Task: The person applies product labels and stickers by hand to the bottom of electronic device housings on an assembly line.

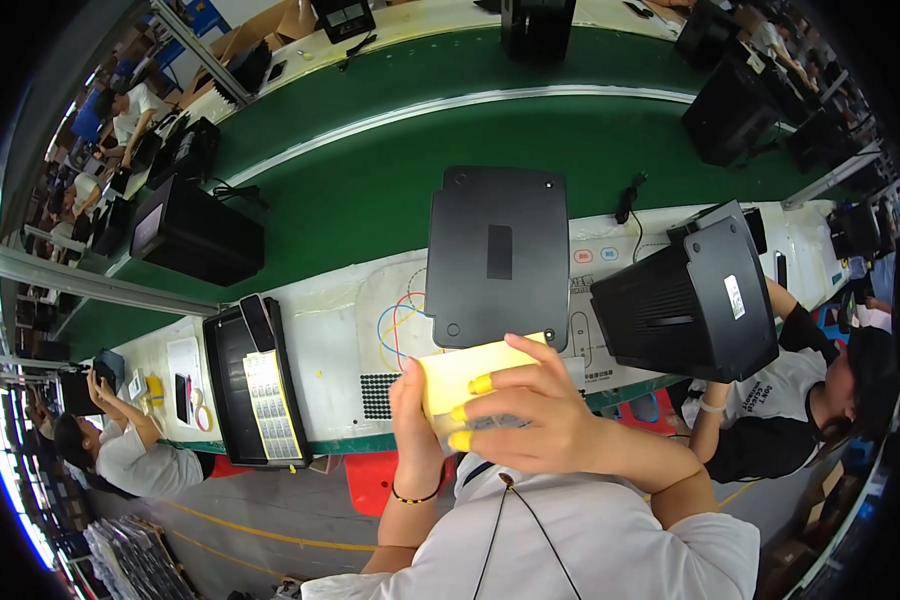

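Observation:
Both hands hold a pale yellow sheet (445,372) in front of my chest, at the near edge of the table. My left hand (417,425) grips its left side, thumb up along the edge. My right hand (535,420) lies across its right side and front, with yellow finger covers on several fingertips; its fingers hide part of the sheet. Just beyond stands a black box-shaped device (470,215), its flat panel toward me, with a darker rectangle in the middle and round feet or screw holes at the corners.
To the left, a black tray (232,400) carries a label sheet (270,395) and a phone (257,322). At right, a co-worker handles another black device (670,300). A green conveyor belt (370,160) runs beyond the table, with a black machine (200,232) on it. A red stool (370,480) is below.

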The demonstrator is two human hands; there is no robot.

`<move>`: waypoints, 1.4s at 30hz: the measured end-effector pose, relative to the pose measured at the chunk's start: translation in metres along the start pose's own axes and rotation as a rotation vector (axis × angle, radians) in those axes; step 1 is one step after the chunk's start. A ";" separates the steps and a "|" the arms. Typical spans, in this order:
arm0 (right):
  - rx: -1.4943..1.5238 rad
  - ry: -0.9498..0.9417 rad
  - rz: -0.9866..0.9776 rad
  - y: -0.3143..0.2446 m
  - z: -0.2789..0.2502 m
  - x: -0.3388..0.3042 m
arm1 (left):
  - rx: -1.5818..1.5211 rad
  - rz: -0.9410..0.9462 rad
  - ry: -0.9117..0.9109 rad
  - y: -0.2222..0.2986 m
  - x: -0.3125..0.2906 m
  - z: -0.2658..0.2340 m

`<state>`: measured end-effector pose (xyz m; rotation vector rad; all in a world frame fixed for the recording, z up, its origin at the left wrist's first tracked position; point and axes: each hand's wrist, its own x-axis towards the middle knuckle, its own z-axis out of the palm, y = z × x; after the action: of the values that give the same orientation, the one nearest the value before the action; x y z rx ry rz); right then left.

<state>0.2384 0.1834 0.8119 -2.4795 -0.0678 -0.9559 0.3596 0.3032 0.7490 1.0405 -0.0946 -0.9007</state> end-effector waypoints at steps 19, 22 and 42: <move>0.277 0.135 0.576 0.116 -0.005 0.032 | 0.648 0.711 -0.273 -0.012 0.034 -0.020; 0.210 0.128 0.571 0.117 -0.003 0.032 | 0.672 0.696 -0.288 -0.010 0.038 -0.019; 0.155 0.118 0.574 0.120 -0.001 0.034 | 0.745 0.713 -0.316 -0.009 0.045 -0.020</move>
<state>0.2892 0.0729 0.7848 -2.1091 0.5560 -0.8014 0.3930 0.2852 0.7164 1.3950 -1.0636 -0.3471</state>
